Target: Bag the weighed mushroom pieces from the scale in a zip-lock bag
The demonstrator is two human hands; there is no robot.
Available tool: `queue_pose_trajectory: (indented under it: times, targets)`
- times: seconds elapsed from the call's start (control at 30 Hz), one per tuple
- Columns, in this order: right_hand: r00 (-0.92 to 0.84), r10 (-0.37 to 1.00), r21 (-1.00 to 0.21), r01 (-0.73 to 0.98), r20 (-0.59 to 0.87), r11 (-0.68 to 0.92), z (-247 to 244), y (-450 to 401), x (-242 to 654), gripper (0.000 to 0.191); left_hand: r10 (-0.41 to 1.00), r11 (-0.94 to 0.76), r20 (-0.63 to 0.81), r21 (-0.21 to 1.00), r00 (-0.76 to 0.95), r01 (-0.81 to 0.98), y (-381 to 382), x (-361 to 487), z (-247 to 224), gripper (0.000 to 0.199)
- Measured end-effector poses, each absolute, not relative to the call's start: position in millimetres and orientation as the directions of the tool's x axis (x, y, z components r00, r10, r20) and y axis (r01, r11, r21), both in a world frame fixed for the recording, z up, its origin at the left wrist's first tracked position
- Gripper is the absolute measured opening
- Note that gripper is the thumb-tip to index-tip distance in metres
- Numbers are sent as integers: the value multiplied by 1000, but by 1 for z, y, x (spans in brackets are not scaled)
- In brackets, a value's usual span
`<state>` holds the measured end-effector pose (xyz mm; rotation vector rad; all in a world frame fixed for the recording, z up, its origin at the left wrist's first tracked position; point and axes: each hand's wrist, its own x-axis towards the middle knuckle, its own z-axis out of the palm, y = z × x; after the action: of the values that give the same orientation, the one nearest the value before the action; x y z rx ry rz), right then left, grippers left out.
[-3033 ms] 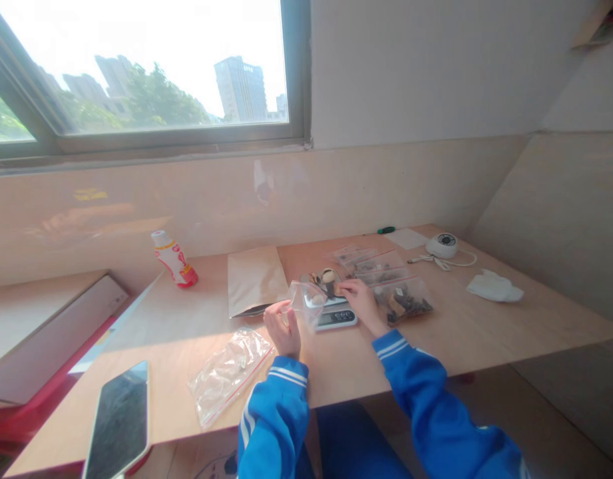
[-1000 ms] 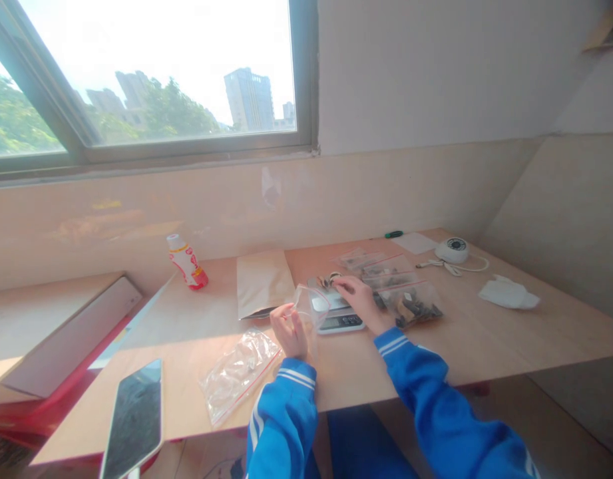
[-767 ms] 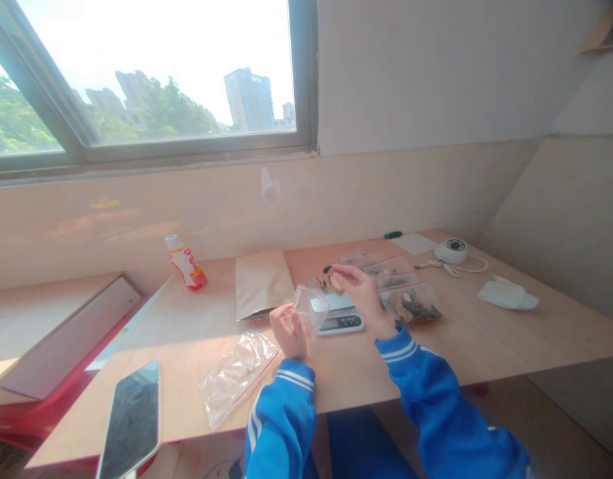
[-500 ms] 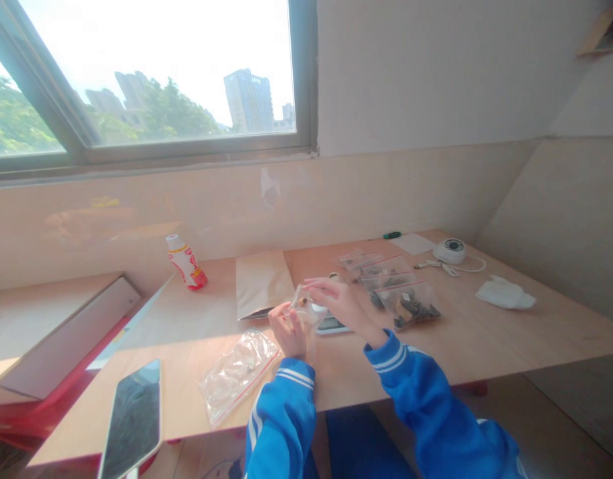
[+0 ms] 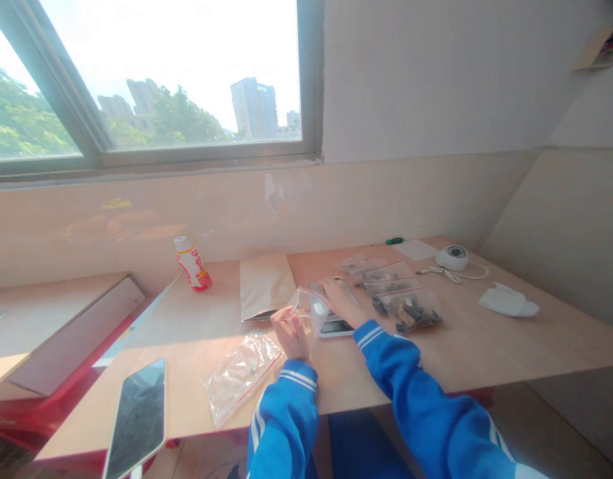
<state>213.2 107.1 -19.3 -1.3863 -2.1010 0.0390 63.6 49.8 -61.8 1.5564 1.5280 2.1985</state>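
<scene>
From here I see my left grip [image 5: 290,334] pinched narrow on a clear zip bag [image 5: 309,309] just left of the digital scale [image 5: 335,327], while my right grip [image 5: 340,299] curls over the scale, and I cannot tell whether it holds anything.

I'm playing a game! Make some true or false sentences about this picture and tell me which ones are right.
1. The left hand holds a clear zip bag. True.
2. The right hand is far from the digital scale. False: it is right at the scale.
3. A zip bag of dark pieces lies to the right of the scale. True.
4. The phone stands upright. False: it lies flat on the table.
</scene>
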Motion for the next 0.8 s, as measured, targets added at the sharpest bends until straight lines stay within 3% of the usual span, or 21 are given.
queue_pose_trajectory:
  times: [0.1, 0.3, 0.43, 0.57, 0.63, 0.7, 0.8]
  targets:
    - [-271, 853, -284, 861, 446, 422, -19, 109, 208, 22, 515, -523, 701, 713, -493, 467, 50, 64, -62, 27]
    - [-249, 854, -293, 864, 457, 409, -19, 109, 208, 21, 513, -529, 705, 709, -490, 466, 50, 64, -62, 26]
    - [-177, 822, -443, 771, 541, 458, -14, 103, 209, 18, 509, -528, 707, 707, -490, 472, 50, 63, -62, 24]
    - [130, 735, -641, 603, 666, 474, 12, 86, 209, 13, 514, -530, 712, 702, -478, 475, 52, 63, -65, 25]
    - [263, 704, -721, 488, 660, 493, 30, 73, 209, 18, 523, -529, 705, 709, -479, 467, 52, 63, -66, 26]
    - [228, 739, -751, 408, 635, 519, 46, 59, 210, 21, 526, -530, 703, 711, -478, 462, 52, 63, -65, 26]
    - [3, 777, -699, 438, 630, 565, 56, 49, 214, 23, 535, -521, 681, 732, -500, 440, 51, 64, -63, 27]
